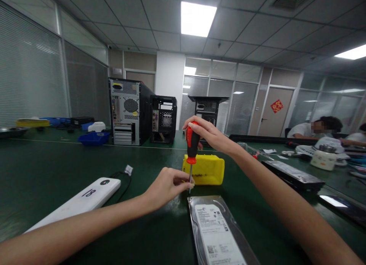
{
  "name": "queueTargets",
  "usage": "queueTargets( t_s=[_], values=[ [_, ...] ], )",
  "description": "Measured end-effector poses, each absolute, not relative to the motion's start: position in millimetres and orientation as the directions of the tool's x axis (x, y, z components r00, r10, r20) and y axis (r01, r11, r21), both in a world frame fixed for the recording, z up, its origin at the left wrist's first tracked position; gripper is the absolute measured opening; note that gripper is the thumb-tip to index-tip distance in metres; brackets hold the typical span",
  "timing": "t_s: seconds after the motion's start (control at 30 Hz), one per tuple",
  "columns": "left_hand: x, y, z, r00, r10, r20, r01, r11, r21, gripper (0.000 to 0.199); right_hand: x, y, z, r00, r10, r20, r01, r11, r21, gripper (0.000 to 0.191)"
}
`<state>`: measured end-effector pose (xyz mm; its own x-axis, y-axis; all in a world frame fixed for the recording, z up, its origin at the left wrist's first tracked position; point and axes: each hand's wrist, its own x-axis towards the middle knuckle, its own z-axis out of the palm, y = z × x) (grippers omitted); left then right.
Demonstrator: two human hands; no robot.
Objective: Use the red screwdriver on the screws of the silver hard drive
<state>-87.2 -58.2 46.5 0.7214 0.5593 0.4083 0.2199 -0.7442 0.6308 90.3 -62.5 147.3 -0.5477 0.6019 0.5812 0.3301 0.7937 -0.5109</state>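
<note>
A hard drive (pixel 214 228) with a white label lies flat on the green table, low in the head view. Over its far left corner stands a screwdriver (pixel 192 145) with a red and black handle, nearly upright. My right hand (pixel 206 130) is closed around the top of that handle. Lower down, my left hand (pixel 168 185) pinches the metal shaft near the tip between thumb and fingers. The tip is at the drive's corner; whether it sits on a screw is too small to tell. Just behind the shaft, a yellow bin (pixel 208 169) holds small dark pieces.
Computer cases (pixel 126 112) stand at the back. On the left are a white power bank (pixel 85 200) with a cable and a blue tray (pixel 93 138). To the right lie another drive (pixel 293 173), a phone (pixel 343 206) and a jar (pixel 323 158). People sit at the far right.
</note>
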Motion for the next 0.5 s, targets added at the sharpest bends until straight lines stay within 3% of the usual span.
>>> queueTargets(
  t_s=[0.5],
  values=[
    [-88.5,-59.1,45.9,0.724,0.559,0.404,0.208,-0.735,0.646,0.016,88.2,-62.4,147.0,-0.550,0.590,0.591,0.314,0.802,-0.509,0.028]
  ],
)
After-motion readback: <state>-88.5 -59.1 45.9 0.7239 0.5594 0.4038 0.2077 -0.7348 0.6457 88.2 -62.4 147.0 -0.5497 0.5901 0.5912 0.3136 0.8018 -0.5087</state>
